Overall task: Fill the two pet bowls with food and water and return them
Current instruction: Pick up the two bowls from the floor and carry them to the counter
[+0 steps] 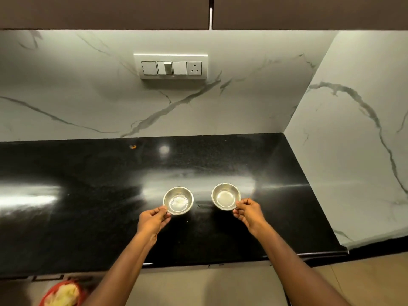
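Two small steel bowls stand side by side on the black countertop (88, 184). The left bowl (178, 200) looks shiny inside, with nothing I can make out in it. My left hand (153, 219) pinches its near-left rim. The right bowl (225, 196) also looks bare inside, and my right hand (248, 209) grips its near-right rim. Both bowls appear to rest on the counter, a hand's width apart.
A marble backsplash with a switch and socket panel (171, 66) rises behind the counter, and a marble side wall (353, 151) closes it on the right. Dark cabinets hang overhead. A red container (60, 294) with pale yellowish contents sits below the counter's front edge at lower left.
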